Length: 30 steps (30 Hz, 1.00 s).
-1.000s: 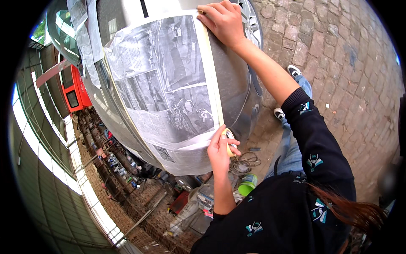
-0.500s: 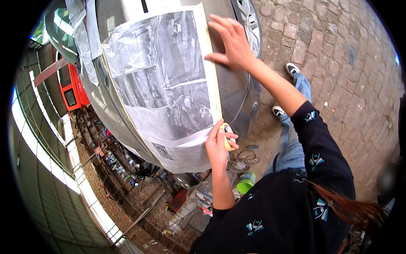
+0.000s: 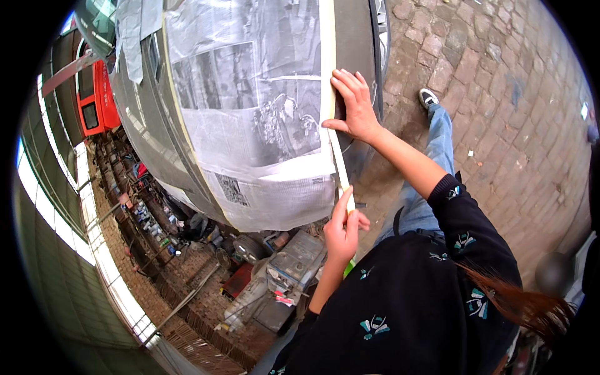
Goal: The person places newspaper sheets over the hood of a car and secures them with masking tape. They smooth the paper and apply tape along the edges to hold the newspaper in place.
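Observation:
Grey and white printed newspaper sheets (image 3: 237, 144) cover part of a dark grey car's body panel (image 3: 352, 47). A pale yellow strip of masking tape (image 3: 328, 50) runs along the right edge of the paper. My right hand (image 3: 358, 109) rests on the tape and panel, fingers spread, the thumb against the strip. From there a free length of tape stretches past the paper's near corner to my left hand (image 3: 342, 234). That hand is closed around the tape roll, which is mostly hidden by the fingers.
Stone paving (image 3: 494, 125) lies to the right, under my legs. Below the car's front, tools, metal parts and a dusty grey box (image 3: 299, 257) clutter the ground. A red vehicle (image 3: 94, 100) stands at the far left. Grey sheeting (image 3: 130, 47) hangs over the car near its windscreen.
My right hand has come down the paper's edge onto the tape. My left hand has pulled the roll toward me, drawing out a longer free strip. The view has shifted.

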{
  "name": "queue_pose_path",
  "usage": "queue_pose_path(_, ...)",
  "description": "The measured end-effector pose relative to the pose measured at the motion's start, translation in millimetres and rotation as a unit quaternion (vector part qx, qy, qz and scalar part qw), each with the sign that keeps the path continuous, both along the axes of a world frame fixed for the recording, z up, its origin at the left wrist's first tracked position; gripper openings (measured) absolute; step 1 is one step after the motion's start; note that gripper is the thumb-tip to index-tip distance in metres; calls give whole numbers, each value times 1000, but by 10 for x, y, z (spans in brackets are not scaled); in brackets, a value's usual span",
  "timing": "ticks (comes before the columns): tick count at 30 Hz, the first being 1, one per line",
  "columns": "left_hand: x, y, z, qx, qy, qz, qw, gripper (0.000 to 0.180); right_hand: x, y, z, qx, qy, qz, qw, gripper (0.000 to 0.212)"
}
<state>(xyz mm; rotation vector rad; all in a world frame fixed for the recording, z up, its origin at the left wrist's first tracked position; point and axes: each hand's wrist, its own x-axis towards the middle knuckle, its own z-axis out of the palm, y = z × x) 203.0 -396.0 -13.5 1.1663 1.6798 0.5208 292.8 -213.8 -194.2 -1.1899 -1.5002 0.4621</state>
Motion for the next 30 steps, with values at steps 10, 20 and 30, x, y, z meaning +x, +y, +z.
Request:
queue_pose_path(10,-218,-635,246,-48,-40,48,997,40,58,-144,236,-40,40,-16,998,84)
queue_pose_path(20,-247,-622,283,43,-112,47,992,38,-443,-1631,149,-261,429,144,853,42)
queue_pose_path(30,-324,-643,179,24,-100,45,994,36,-450,-1375,412,-399,614,167,660,30)
